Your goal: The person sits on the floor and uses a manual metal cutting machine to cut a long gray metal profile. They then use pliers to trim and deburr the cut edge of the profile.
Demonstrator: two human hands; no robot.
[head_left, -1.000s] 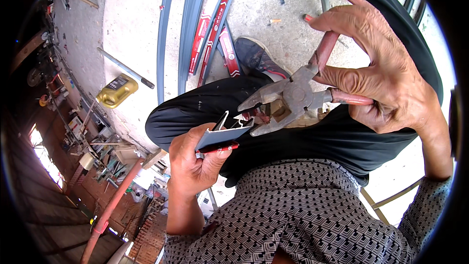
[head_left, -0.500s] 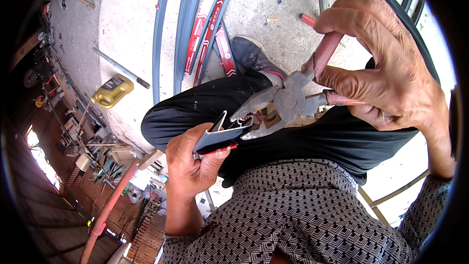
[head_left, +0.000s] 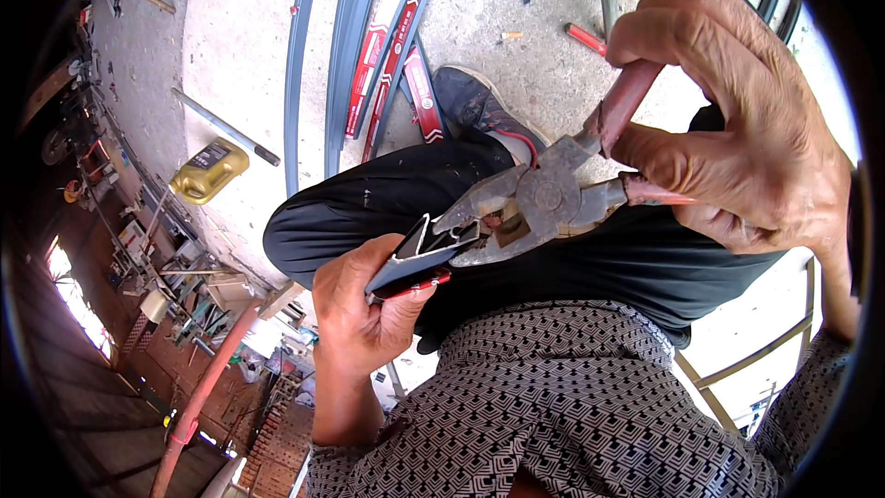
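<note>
Closed around a dark grey metal profile (head_left: 417, 263), my left hand (head_left: 361, 304) holds its cut end pointing up and to the right. The end shows bare folded walls, and a strip of red film covers the underside. My right hand (head_left: 751, 143) grips a pair of worn pliers (head_left: 549, 195) by red-sleeved handles, which are spread apart. The parted jaws reach the profile's end, with their tips beside its upper wall and right-hand edge. Whether the jaws press on the metal I cannot tell.
Long grey profiles (head_left: 346, 65), some with red film, lie on the concrete beyond my knee. My shoe (head_left: 466, 97) is beside them. To the left are a gold-coloured jug (head_left: 212, 171) and a metal rod (head_left: 224, 124). A red pole (head_left: 207, 387) slants at lower left, near cluttered tools.
My right hand has shifted slightly right and down. The jaw tips sit a little closer over the profile's end. My left hand stays almost still, still holding the profile.
</note>
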